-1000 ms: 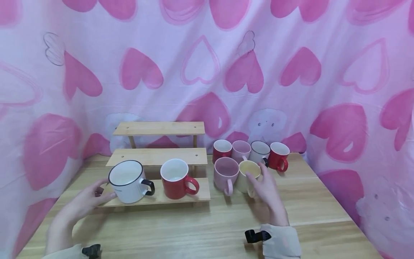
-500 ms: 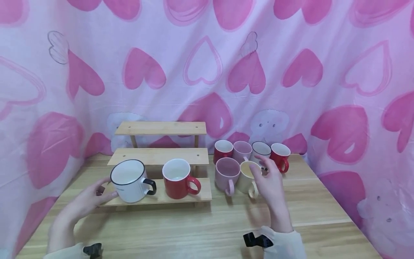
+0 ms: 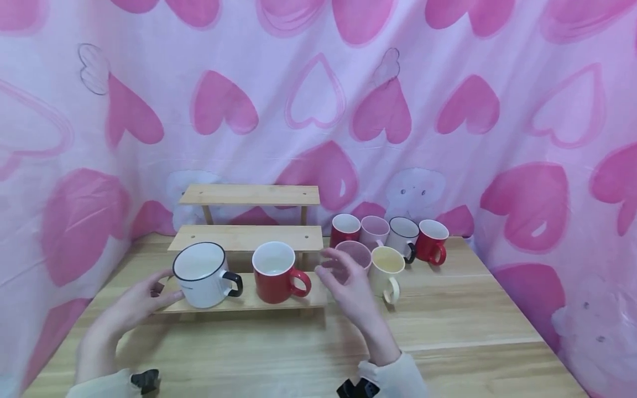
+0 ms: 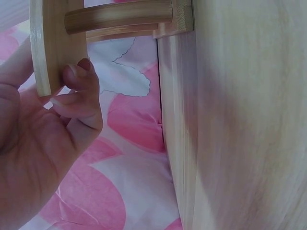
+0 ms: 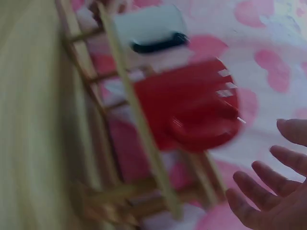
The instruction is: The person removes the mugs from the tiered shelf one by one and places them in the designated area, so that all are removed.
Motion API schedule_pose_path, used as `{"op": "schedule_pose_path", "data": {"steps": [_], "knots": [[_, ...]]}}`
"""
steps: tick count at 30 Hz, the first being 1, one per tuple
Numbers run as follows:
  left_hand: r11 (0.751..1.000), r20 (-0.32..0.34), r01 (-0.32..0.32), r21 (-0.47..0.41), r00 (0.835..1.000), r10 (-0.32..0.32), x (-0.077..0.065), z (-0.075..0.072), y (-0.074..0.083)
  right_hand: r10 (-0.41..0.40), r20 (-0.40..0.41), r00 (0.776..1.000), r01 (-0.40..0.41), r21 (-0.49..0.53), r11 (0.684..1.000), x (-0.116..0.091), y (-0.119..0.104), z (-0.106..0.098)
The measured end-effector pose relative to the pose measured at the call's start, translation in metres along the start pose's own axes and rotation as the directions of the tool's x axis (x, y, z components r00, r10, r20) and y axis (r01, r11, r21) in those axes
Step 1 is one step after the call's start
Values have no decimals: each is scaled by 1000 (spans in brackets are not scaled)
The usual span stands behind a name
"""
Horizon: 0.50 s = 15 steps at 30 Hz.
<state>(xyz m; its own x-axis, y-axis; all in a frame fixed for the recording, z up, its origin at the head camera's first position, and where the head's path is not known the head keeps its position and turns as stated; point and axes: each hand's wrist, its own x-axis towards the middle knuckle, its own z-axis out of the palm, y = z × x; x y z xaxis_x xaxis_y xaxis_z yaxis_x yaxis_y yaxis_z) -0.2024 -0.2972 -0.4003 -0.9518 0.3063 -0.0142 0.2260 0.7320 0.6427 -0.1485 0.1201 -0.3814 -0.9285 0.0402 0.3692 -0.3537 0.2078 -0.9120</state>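
Note:
My left hand (image 3: 134, 307) grips the left end of the lowest board of a three-tier wooden shelf (image 3: 240, 301); in the left wrist view its fingers (image 4: 79, 103) curl around the board's edge. On that board stand a white mug (image 3: 200, 284) with black rim and handle, and a red mug (image 3: 271, 283) with its handle to the right. My right hand (image 3: 354, 293), fingers spread and holding nothing, hovers between the red mug and a pink mug (image 3: 357, 253), which it partly hides. In the right wrist view the red mug (image 5: 192, 103) lies just beyond the fingertips.
A cream mug (image 3: 382, 280) stands beside the pink one. Behind them is a row with a red mug (image 3: 344, 229), a pink mug (image 3: 374, 228), a white mug (image 3: 400, 235) and another red mug (image 3: 429, 243). A heart-patterned curtain (image 3: 318, 99) hangs behind the wooden table (image 3: 448, 320).
My right hand has left the cream mug and moved left, toward the red mug on the shelf. The cream mug stays in place. The left hand keeps its hold on the shelf.

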Motion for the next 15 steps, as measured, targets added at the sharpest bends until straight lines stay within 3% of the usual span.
{"op": "schedule_pose_path", "data": {"steps": [7, 11, 15], "knots": [[999, 3, 1, -37, 1000, -1, 0, 3, 2, 61, 125, 990, -75, 108, 991, 1, 9, 30], [1000, 6, 8, -26, 1000, -8, -1, 1, 1, 105, 191, 976, -132, 130, 983, 6, 11, 39], [999, 23, 28, -18, 999, -27, -1, -1, 1, 106, 222, 969, -138, 135, 981, 9, 14, 50]]}}
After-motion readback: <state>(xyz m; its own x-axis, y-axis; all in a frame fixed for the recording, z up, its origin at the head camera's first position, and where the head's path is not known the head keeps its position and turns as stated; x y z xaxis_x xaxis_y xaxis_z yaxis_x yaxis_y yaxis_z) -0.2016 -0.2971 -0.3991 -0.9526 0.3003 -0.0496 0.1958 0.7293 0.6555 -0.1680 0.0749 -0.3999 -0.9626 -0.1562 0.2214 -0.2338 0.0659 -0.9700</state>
